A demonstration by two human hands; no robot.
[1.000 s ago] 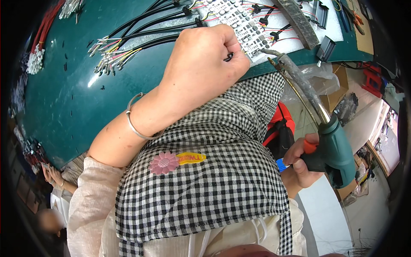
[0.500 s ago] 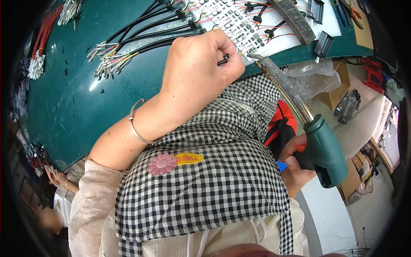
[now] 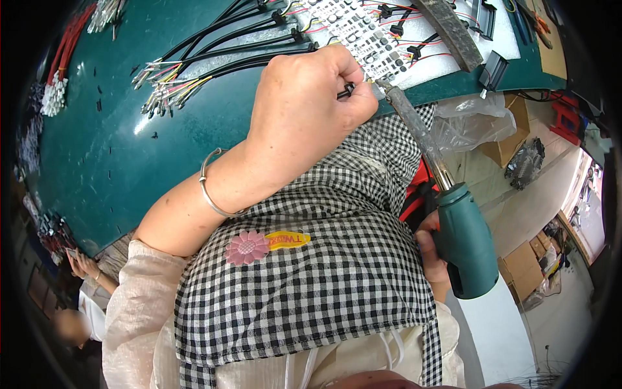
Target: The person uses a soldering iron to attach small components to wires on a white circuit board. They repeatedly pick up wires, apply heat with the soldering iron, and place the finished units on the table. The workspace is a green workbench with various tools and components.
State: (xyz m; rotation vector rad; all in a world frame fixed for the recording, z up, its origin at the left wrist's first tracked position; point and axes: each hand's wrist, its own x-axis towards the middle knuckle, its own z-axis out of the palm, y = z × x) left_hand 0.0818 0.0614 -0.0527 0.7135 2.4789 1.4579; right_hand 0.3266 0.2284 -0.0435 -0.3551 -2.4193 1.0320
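Observation:
My left hand (image 3: 304,107) is closed in a pinch on a black cable (image 3: 346,91) at the near edge of a panel of small white circuit boards (image 3: 366,32). My right hand (image 3: 433,249), lower right, grips the handle of a green soldering gun (image 3: 472,243). The gun's long dark tip reaches up to the board's near edge, just right of my left fingertips. Whether the tip touches a wire there is too small to tell. Several black cables (image 3: 240,61) with bare coloured wire ends fan out to the left of the boards.
A dark metal bar (image 3: 451,35) lies across the white foam sheet (image 3: 424,72) under the boards. Red wire bundles (image 3: 70,44) lie far left on the green table (image 3: 84,168). A black part (image 3: 494,70) sits near the right edge. Another person's hand (image 3: 84,264) shows at lower left.
The soldering gun has swung left and slightly down at its body, its tip staying by the board edge. My left hand, still pinching the cable, has shifted slightly right.

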